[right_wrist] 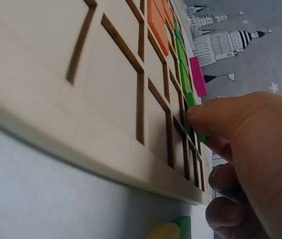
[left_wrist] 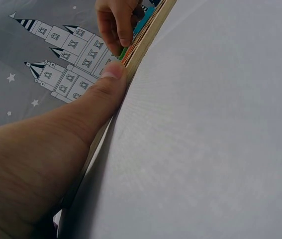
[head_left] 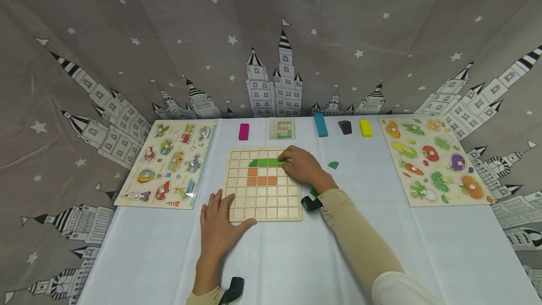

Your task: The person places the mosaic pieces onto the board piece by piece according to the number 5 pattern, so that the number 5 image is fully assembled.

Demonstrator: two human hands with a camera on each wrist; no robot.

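A wooden grid board [head_left: 262,212] lies on the white table. Several orange tiles [head_left: 262,180] sit in its cells, below a row of green tiles [head_left: 267,162] that has a rounded green piece [head_left: 253,163] at its left end. My right hand [head_left: 304,167] pinches a green tile [right_wrist: 200,135] at the right end of that row, thumb on top; whether the tile is fully seated cannot be told. With fingers spread, my left hand [head_left: 219,230] rests against the board's lower left corner, its thumb [left_wrist: 112,74] along the front edge.
A pattern card [head_left: 282,128] stands behind the board, among magenta [head_left: 243,132], blue [head_left: 320,125], dark [head_left: 345,127] and yellow [head_left: 366,128] blocks. A green quarter-round piece [head_left: 333,165] lies right of the board. Picture puzzles flank it, vehicles [head_left: 169,164] left, vegetables [head_left: 436,164] right.
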